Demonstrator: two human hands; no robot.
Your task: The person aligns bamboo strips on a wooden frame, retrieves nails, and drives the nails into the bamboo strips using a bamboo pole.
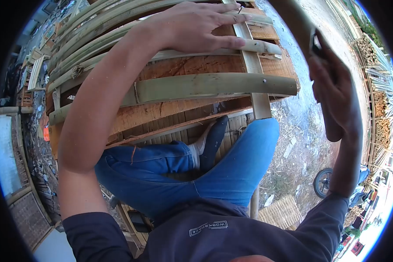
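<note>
My left hand (196, 27) lies palm down across the pale green bamboo slats, fingers spread and thumb apart. A small nail (240, 8) sticks up between its foremost fingertips, above a flat cross strip (252, 63). Nearer my body, a wide bamboo slat (196, 84) crosses that strip, with a nail head (264, 80) showing in it. On the right, my right hand (336, 87) is raised and wrapped round a long brown, wooden-looking tool (294, 19). Its far end leaves the frame at the top, so its kind does not show.
Reddish-brown boards (183, 65) lie beneath the slats. My jeans-clad legs (236, 166) are folded close to the near edge. A motorcycle wheel (322, 182) shows at right, and stacked bamboo pieces (382, 118) line the far right. Shavings litter the ground.
</note>
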